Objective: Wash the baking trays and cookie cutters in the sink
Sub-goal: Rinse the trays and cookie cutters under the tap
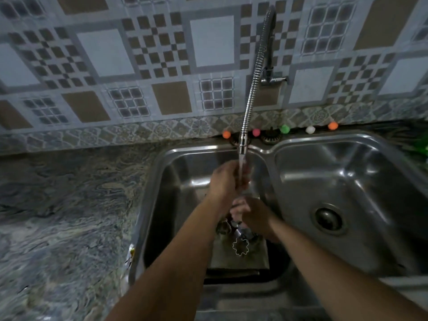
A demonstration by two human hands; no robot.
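We hold our left hand [228, 179] in the water stream under the faucet [244, 140], fingers curled; whether they clasp anything we cannot tell. Our right hand [251, 215] is just below it, fingers bent, grip unclear. A flower-shaped cookie cutter [240, 246] lies on a baking tray [217, 258] in the sink's left basin [176, 172], below the faucet.

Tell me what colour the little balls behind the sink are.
Orange, pink, green, white and orange balls, left to right, seen in the head view.
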